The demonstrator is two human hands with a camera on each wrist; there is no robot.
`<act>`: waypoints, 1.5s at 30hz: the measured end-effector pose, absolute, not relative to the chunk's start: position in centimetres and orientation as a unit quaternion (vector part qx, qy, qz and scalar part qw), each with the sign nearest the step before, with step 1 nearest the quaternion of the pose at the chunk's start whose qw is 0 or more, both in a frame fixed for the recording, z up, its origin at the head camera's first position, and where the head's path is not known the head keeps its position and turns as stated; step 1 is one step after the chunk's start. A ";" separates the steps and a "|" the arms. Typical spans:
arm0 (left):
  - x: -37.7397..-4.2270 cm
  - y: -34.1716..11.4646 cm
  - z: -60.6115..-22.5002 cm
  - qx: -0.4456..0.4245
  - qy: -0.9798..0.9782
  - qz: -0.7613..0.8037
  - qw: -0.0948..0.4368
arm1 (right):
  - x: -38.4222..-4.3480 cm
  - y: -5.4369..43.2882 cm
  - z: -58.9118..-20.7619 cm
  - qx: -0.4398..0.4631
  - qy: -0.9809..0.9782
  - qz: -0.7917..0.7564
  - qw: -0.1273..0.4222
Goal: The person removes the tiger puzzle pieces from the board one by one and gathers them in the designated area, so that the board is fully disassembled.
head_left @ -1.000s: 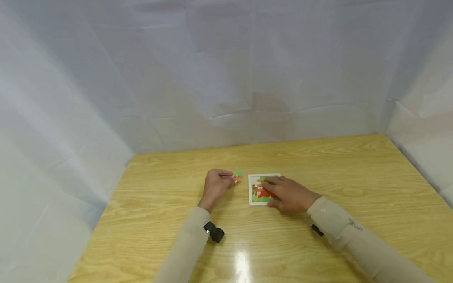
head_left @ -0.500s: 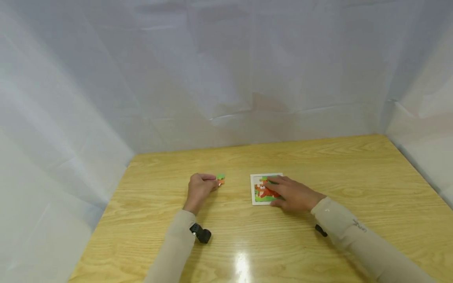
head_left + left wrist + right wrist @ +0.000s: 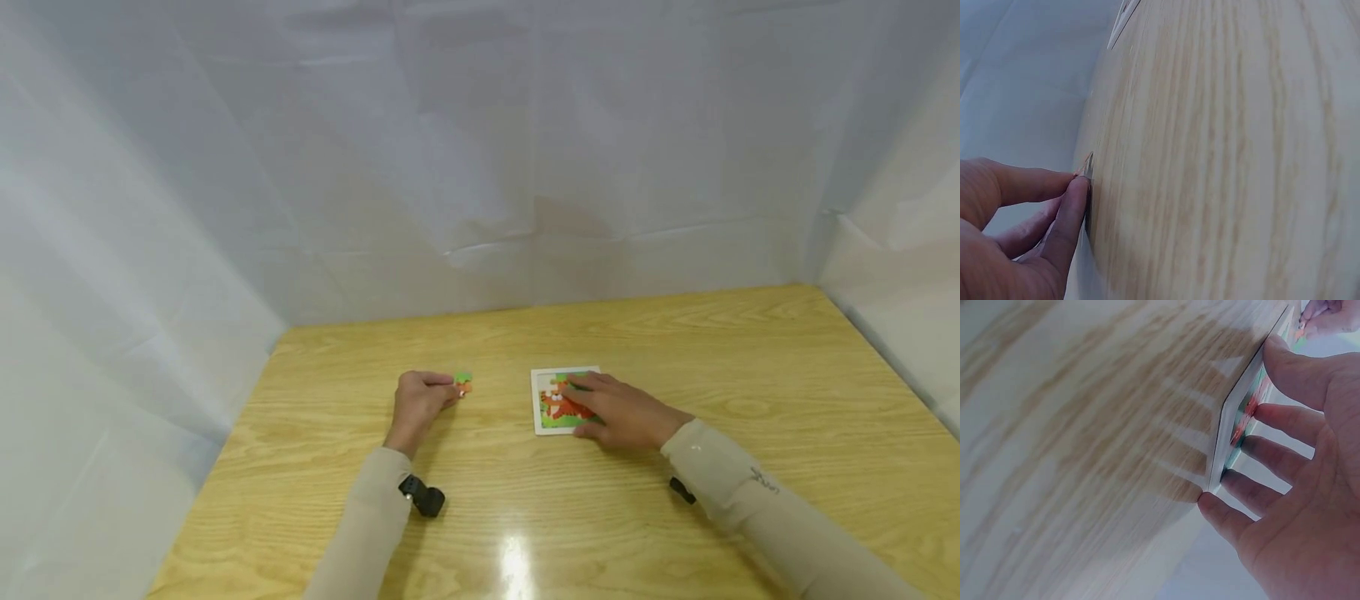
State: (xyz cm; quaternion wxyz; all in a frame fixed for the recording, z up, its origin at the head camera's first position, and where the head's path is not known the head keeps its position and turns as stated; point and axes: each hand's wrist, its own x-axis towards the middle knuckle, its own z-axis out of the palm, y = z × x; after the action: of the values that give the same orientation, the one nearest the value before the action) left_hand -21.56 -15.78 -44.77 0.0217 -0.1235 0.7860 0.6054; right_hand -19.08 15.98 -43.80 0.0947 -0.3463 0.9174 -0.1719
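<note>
Orange and green, a small puzzle piece (image 3: 463, 385) sits pinched between the thumb and fingers of the left hand (image 3: 417, 410), which has drawn leftward from close beside the white puzzle tray (image 3: 537, 408) within the last second; nearly all of that shift came in the first half, and since then it has barely moved. The tray itself has slid very slightly to the right, with the right hand (image 3: 624, 413) on it. That leaves the piece well apart from the tray, over the table (image 3: 495, 467), and the pale spot in the tray's far left corner looks unfilled, so the picture seems incomplete. Whether the piece touches the wood, I cannot tell. The left wrist is bent, with the hand turned in toward the tray. The right hand lies over the tray's right side, its fingers spread and holding nothing, thumb against the near edge, fingertips on the picture, apparently steadying it.
</note>
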 end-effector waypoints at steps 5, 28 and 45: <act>-21.5 -15.9 -44.9 -0.124 0.793 0.597 0.020 | -19.0 15.9 -43.8 -0.351 0.916 -0.171 0.089; -20.8 -13.2 -43.0 0.028 0.889 0.456 0.011 | -18.8 15.9 -43.9 -0.348 0.918 -0.173 0.074; -20.9 -8.2 -42.8 0.179 0.915 0.350 0.085 | -18.6 16.1 -43.9 -0.348 0.919 -0.175 0.061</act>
State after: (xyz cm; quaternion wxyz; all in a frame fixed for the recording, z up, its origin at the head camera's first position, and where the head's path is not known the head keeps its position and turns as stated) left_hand -20.86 -8.17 -42.76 0.0848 0.1792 0.9154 0.3504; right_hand -18.57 16.09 -43.91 0.0609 -0.3479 0.9191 -0.1748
